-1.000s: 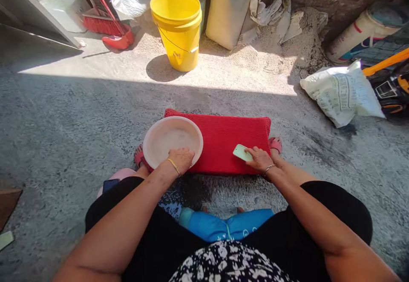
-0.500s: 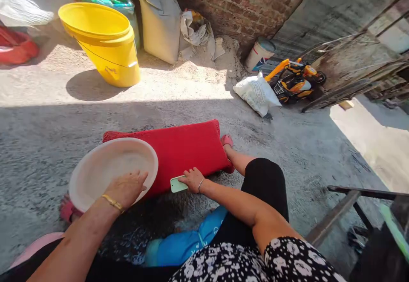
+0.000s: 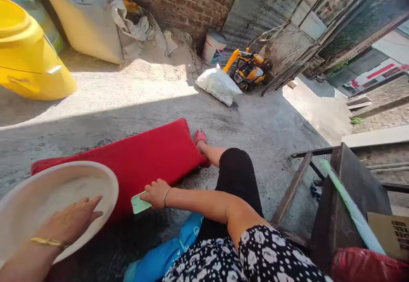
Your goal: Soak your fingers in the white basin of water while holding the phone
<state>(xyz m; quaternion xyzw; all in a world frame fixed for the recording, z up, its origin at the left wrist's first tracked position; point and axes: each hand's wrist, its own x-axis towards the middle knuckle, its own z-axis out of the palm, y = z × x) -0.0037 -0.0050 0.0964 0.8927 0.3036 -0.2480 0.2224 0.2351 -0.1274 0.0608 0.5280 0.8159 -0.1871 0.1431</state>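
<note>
Nearest: black-and-white floral garment [image 3: 252, 252] and blue cloth [image 3: 162, 256] over the lap, at frame bottom. Left hand [image 3: 68, 220] lies palm down inside the white basin [image 3: 38, 188], fingers spread flat on its inner wall, not gripping; gold bangle [image 3: 47, 242] on the wrist. Basin is tilted, overlapping the near-left end of the red mat [image 3: 140, 158]. Right hand [image 3: 156, 192] has fingers curled over the pale green soap bar [image 3: 139, 203], pressing it at the mat's near edge; thin bracelet on that wrist. Can't tell if thumb closes under the bar. Mat lies flat on the grey concrete floor [image 3: 262, 133], pink sandal [image 3: 200, 136] at its far-right corner. Right side: dark wooden frame [image 3: 338, 188] with a light green pole [image 3: 351, 209] across it. Farther: yellow bucket [image 3: 28, 64] at left, white sack [image 3: 218, 84] on floor, yellow toy digger [image 3: 249, 67] beside it, white paint bucket [image 3: 213, 45] against the brick wall [image 3: 188, 1].
</note>
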